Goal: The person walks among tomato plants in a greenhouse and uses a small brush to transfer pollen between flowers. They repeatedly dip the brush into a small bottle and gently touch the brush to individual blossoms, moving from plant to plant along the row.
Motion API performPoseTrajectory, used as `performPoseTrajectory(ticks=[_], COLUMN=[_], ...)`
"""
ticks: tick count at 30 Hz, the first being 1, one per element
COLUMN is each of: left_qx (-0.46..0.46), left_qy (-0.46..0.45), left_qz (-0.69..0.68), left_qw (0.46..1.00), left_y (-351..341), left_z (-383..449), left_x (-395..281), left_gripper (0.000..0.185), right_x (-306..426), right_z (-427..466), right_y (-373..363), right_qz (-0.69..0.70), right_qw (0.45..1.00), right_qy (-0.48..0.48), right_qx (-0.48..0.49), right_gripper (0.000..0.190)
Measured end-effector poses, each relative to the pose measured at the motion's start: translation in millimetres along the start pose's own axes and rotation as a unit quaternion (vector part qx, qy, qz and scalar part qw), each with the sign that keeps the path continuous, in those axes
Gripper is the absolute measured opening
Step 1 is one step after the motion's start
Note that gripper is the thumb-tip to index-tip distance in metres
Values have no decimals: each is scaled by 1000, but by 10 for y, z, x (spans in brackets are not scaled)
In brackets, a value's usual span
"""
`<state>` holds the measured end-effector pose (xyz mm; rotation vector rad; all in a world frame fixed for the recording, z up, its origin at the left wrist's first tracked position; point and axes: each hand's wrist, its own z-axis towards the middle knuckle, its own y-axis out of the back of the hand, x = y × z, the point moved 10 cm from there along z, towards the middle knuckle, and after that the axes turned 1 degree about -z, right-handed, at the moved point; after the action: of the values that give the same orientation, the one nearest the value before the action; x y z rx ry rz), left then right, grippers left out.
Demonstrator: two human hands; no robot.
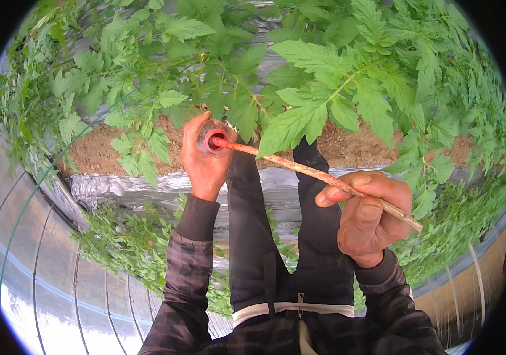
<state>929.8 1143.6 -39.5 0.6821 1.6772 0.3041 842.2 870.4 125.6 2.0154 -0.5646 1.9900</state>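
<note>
My left hand (207,164) is wrapped around a clear plastic bottle (210,136) whose open mouth, stained red inside, faces the camera. A thin wooden stick (299,167) slants across the view, its red-coated tip at the bottle's mouth; how far it reaches inside is hard to tell. Thumb and fingers of my right hand (370,213) pinch the stick near its bare end. Beyond both hands stand leafy tomato plants (341,88), one large leaf hanging just above the stick. A small yellow flower (202,57) shows among the leaves above the bottle.
Brown soil (350,148) runs crosswise under the plants, bordered by silvery plastic mulch film (115,188). A green string (64,151) slants down at the left. More plants (124,239) grow behind me. Ribbed plastic sheeting (57,266) curves along the lower left. My legs stand between the rows.
</note>
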Motion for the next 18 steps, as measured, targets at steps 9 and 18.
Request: performPoseTrajectory(ticks=[9,18], left_qx=[-28,-113], left_qy=[1,3], left_qz=[-27,-45], left_qw=[999,993], left_y=[295,1194], left_z=[-145,-824], left_x=[-364,-860], left_gripper=[65,63], right_x=[414,1205], right_z=[89,137], right_y=[136,-528], right_qz=[-5,21], right_qw=[999,992], right_qy=[-41,-26], right_qx=[-35,118], right_gripper=[28,20])
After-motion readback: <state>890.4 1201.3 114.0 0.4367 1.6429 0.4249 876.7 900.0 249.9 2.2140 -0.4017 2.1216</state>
